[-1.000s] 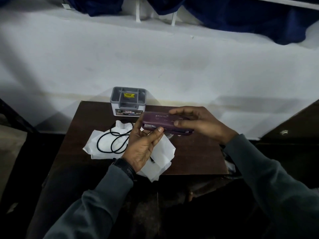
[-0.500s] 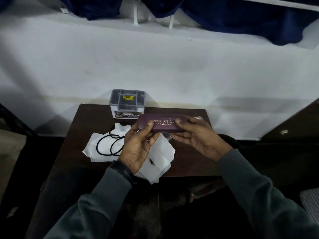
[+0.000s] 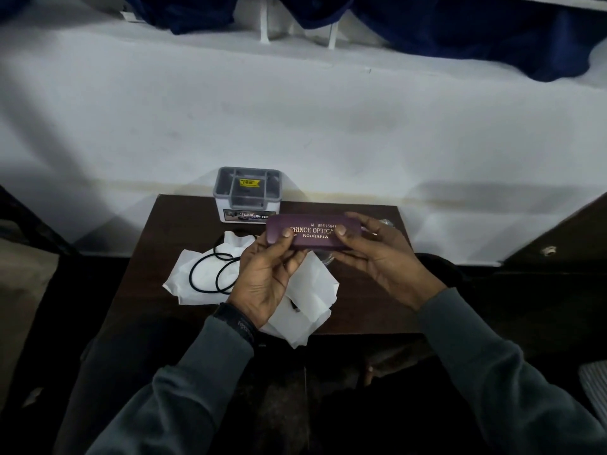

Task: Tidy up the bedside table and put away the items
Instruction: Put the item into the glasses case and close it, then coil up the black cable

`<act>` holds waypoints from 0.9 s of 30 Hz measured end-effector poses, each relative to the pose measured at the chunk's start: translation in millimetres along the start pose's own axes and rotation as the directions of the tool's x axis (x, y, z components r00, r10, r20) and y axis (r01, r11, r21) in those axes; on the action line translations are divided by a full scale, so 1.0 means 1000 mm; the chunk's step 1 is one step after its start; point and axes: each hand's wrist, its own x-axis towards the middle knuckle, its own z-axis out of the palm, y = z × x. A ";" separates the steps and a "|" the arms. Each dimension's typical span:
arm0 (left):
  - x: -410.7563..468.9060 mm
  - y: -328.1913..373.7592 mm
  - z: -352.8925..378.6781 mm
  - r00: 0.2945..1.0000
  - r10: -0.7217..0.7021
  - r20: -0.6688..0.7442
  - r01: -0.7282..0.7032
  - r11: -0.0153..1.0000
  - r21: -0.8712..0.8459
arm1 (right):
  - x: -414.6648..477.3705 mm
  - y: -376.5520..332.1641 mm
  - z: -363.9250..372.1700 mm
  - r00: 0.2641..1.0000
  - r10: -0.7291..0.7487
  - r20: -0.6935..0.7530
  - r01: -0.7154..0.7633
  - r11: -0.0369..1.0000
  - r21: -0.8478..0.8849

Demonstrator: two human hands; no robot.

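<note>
A closed maroon glasses case (image 3: 312,234) with gold lettering is held flat above the dark wooden bedside table (image 3: 361,290). My left hand (image 3: 266,280) grips its left end, thumb on the lid. My right hand (image 3: 374,257) grips its right end, thumb on top as well. Under my hands lie crumpled white tissues (image 3: 308,300), and a coiled black cable (image 3: 213,274) rests on the left tissue. A grey compartment organiser box (image 3: 248,193) stands at the table's back edge against the wall.
The white wall (image 3: 295,126) rises right behind the table. Dark blue cloth (image 3: 460,24) hangs from above. A dark wooden panel (image 3: 558,234) stands to the right. Something clear and shiny (image 3: 387,223) peeks out behind my right hand.
The case was turned from side-on to lid-up, so its lettering now faces me. My right hand shifted from over the case to holding its right end.
</note>
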 end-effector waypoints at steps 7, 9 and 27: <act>-0.007 0.021 -0.010 0.994 0.070 -0.082 -0.072 0.997 -0.015 | 0.017 -0.016 0.041 0.717 -0.445 0.536 0.655 0.169 -0.736; -0.009 0.032 -0.018 0.989 0.112 -0.096 -0.114 0.993 -0.023 | 0.025 -0.021 0.060 0.703 -0.399 0.589 0.678 0.125 -0.724; -0.031 0.122 -0.124 0.849 0.528 0.010 0.026 -0.060 0.998 | 0.150 -0.017 0.232 0.781 -0.214 0.586 0.624 0.256 -0.738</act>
